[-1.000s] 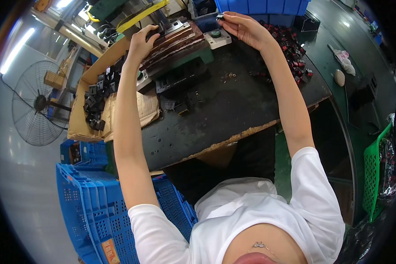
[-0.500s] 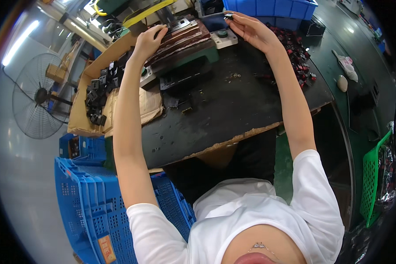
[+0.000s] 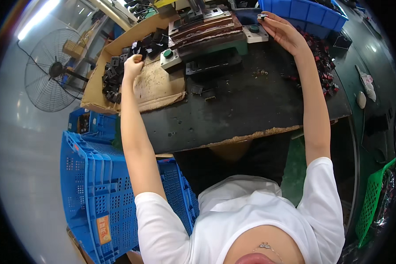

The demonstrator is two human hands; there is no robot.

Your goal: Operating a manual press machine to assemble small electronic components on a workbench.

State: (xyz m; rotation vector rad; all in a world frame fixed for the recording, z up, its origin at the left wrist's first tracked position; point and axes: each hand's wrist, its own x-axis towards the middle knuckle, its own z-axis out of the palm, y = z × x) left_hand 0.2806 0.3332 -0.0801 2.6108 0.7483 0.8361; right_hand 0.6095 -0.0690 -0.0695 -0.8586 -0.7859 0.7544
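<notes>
My left hand [image 3: 133, 67] is closed at the cardboard box [image 3: 97, 90] on the left, beside its black plastic parts [image 3: 113, 70]. Whatever its curled fingers hold, if anything, cannot be made out. Up at the right, my right hand [image 3: 282, 31] pinches a small black-and-silver part [image 3: 262, 17] between thumb and fingertips. Between the two hands stands a bench press [image 3: 211, 33] with stacked brown plates on a green base. A green push button sits on a pale block at each side: the left button [image 3: 167, 53] and the right button [image 3: 254, 28].
Red-and-black parts [image 3: 325, 70] are heaped along the table's right side, below a blue bin [image 3: 303, 12]. A black slotted tray [image 3: 213, 62] lies before the press. Blue crates [image 3: 105, 185] stand at lower left, a fan [image 3: 56, 69] behind, a green basket [image 3: 374, 198] at right.
My left hand has moved from the press down and left to the cardboard box. My right hand still holds its small part near the right button. The view has shifted somewhat.
</notes>
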